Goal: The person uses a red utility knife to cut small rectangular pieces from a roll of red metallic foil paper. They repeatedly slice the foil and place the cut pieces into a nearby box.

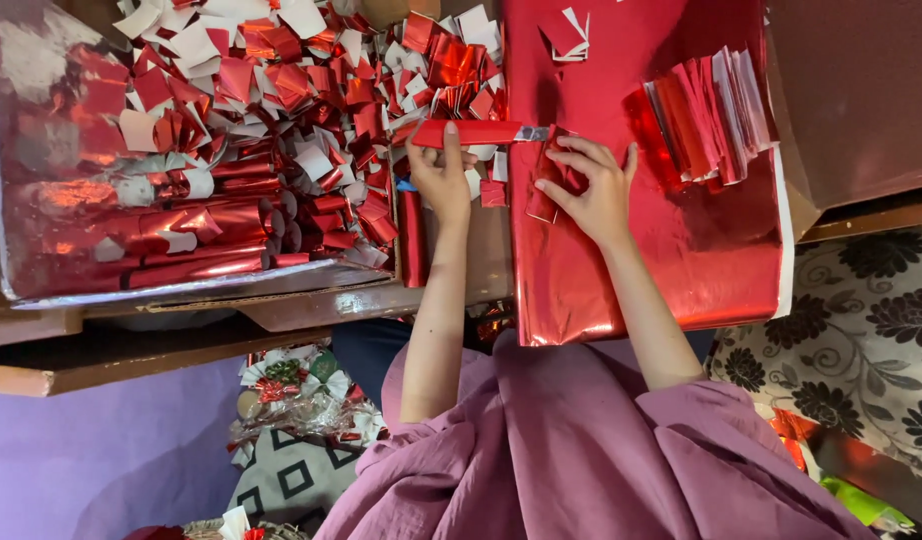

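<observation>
My left hand [441,178] grips a red-handled utility knife [471,132] whose metal blade points right, toward my right hand. That blade tip touches a small folded piece of red foil [553,172]. My right hand [593,192] presses this piece flat with spread fingers on a large sheet of shiny red foil [621,270]. A fanned stack of cut red foil strips [706,115] lies on the same sheet, to the right of my right hand. A few small cut scraps [569,35] sit at the sheet's far edge.
A foil-lined cardboard box [41,230] at the left holds a heap of red and white foil squares [281,80] and several rolled red foil tubes [211,235]. One red tube [413,240] lies by my left wrist. A floral cushion [861,340] is at the right.
</observation>
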